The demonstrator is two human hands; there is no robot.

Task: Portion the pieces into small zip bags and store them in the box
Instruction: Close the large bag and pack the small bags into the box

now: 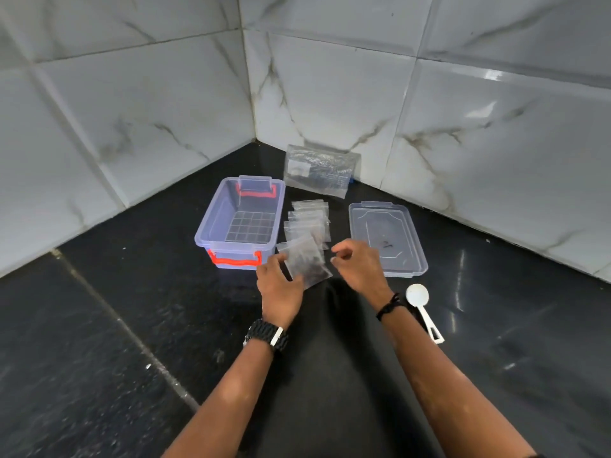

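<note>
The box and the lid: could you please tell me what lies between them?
In the head view, a row of small zip bags lies between the box and the lid, on the dark counter.

A home kitchen corner, worktop meeting tiled walls.

Glossy white marble-look wall tiles [330, 94] with grey veins meet at a corner above a black speckled stone counter [99, 325], its slabs joined by a pale seam. A clear plastic storage box [239, 223] with red clips, its separate lid [386, 239] and a white measuring scoop [421, 305] lie on the stone, household items all.
</note>
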